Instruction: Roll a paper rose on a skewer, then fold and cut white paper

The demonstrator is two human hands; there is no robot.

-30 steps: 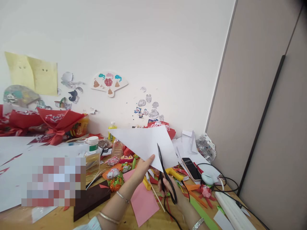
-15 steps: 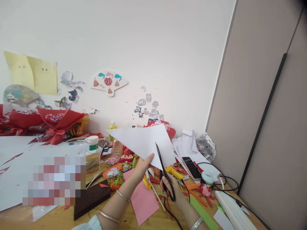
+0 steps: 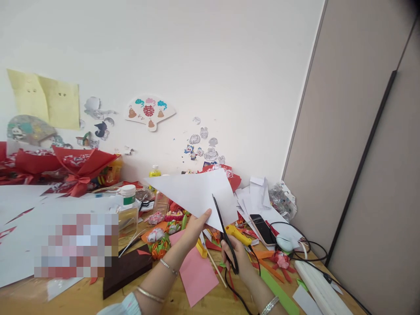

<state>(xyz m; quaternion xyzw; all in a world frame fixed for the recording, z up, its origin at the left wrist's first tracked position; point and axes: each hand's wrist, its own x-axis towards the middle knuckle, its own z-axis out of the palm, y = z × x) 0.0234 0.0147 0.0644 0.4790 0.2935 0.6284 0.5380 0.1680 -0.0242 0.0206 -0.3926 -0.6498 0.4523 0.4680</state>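
Note:
A white, roughly triangular sheet of paper [image 3: 193, 191] is held up over the cluttered table, its long point toward the left. My left hand [image 3: 197, 226] pinches its lower edge, thumb on top and the other fingers hidden beneath. Black scissors [image 3: 225, 232] are in my right hand [image 3: 236, 253], fingers through and around the handles. Their blade lies over the lower right part of the sheet, tip pointing up. Below my hands a pink paper sheet [image 3: 198, 280] and a thin wooden stick [image 3: 216, 266] lie on the table.
A yellow glue gun [image 3: 239, 235] with a black cable lies just beyond my right hand. A phone [image 3: 262, 228], a white mouse [image 3: 284, 243] and a white power strip [image 3: 323, 286] are to the right. Crumpled paper flowers [image 3: 159, 248], a dark block [image 3: 126, 271] and red bouquets [image 3: 78, 164] are left.
The scissor handles have drawn closer together in my right hand. My left hand and the white paper stay nearly in place; the camera view has shifted slightly.

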